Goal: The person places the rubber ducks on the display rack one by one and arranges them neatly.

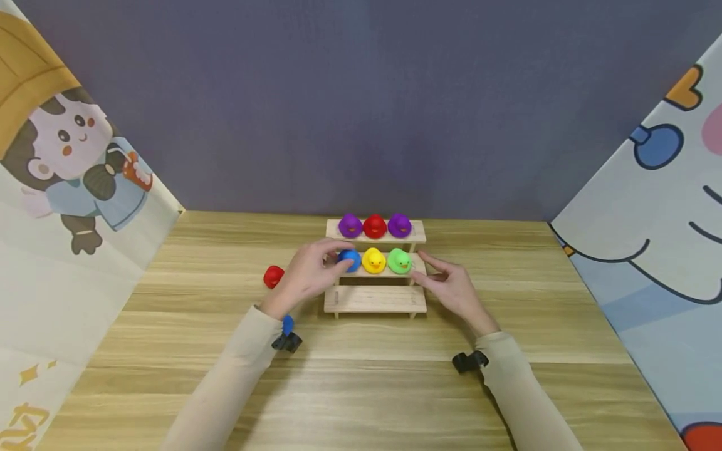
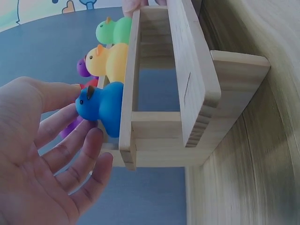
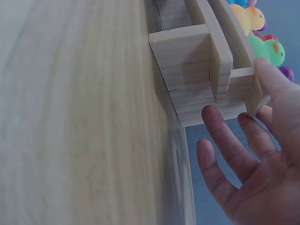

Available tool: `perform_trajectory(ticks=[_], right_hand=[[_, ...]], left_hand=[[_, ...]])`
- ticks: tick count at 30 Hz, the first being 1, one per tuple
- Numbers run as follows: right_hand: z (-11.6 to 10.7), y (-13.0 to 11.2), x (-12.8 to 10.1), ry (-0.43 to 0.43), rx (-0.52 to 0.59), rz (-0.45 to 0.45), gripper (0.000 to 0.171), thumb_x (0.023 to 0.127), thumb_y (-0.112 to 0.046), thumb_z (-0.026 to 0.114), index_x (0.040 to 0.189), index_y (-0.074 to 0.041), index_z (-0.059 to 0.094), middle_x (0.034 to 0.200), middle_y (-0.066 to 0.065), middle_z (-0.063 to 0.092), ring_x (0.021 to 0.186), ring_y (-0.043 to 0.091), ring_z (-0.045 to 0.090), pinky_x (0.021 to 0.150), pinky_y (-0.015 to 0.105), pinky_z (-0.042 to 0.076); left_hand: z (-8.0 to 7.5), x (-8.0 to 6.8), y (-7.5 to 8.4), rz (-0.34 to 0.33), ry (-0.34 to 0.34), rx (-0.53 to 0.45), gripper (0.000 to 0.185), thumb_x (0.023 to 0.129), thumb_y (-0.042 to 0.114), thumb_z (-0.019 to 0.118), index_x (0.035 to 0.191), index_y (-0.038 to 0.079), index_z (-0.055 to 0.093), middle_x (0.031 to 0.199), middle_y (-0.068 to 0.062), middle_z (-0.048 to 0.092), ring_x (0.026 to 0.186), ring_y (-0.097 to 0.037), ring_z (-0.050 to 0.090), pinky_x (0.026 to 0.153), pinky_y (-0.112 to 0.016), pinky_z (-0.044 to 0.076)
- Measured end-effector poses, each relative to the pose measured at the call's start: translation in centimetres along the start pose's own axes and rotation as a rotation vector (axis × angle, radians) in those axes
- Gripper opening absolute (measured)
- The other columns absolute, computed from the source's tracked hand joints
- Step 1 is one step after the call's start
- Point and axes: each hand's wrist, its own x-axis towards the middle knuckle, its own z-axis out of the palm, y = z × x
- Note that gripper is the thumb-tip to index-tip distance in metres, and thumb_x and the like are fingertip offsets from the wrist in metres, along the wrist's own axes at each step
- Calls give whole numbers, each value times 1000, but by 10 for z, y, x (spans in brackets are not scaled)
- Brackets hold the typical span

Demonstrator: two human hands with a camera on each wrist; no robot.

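Observation:
My left hand (image 1: 310, 266) pinches a blue rubber duck (image 2: 110, 105) between thumb and fingers at the left end of the middle step. A yellow duck (image 1: 373, 260) and a green duck (image 1: 400, 261) sit beside it on that step of the three-step wooden stand (image 1: 375, 299). At the step's right end, my right hand (image 1: 454, 291) holds the plank edge between thumb and fingers, close to the green duck. The top step carries a purple duck (image 1: 350, 226), a red duck (image 1: 375, 227) and another purple duck (image 1: 400, 226). The bottom step is bare.
A red duck (image 1: 273, 276) lies on the wooden table (image 1: 372, 394) left of my left hand. Another blue object (image 1: 288, 324) is partly hidden by the left wrist. A dark wall (image 1: 366, 106) rises behind the stand, with cartoon-printed panels on both sides.

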Motion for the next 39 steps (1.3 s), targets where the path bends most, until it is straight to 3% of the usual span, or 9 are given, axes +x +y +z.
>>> perform_trajectory(ticks=[16, 26, 34, 39], right_hand=[[-1, -2, -1, -1, -3, -5, 70, 95, -49, 80, 154, -21, 57, 160, 16, 54, 110, 34, 78, 85, 32, 65], [-1, -2, 0, 0, -12, -29, 67, 95, -48, 80, 154, -22, 58, 157, 15, 56, 109, 31, 79, 83, 27, 64], [0, -1, 1, -3, -10, -27, 68, 95, -49, 80, 153, -24, 58, 157, 15, 56, 109, 31, 79, 86, 35, 65], [-1, 1, 1, -5, -15, -12, 68, 95, -51, 79, 154, -25, 57, 159, 14, 55, 111, 32, 78, 88, 37, 65]], left_hand=[[-23, -21, -15, -34, 52, 69, 33, 103, 32, 72, 132, 18, 76, 131, -2, 75, 103, -23, 70, 84, -42, 59], [-35, -38, -36, -32, 67, 86, 31, 103, 25, 71, 132, 15, 75, 129, -6, 77, 104, -26, 71, 81, -40, 57], [-42, -57, -49, -56, 84, 110, 29, 102, 23, 74, 128, 12, 77, 123, -6, 78, 94, -20, 70, 76, -34, 54], [-43, -69, -53, -54, 84, 128, 27, 101, 21, 74, 126, 10, 78, 115, -8, 79, 91, -20, 70, 79, -41, 58]])
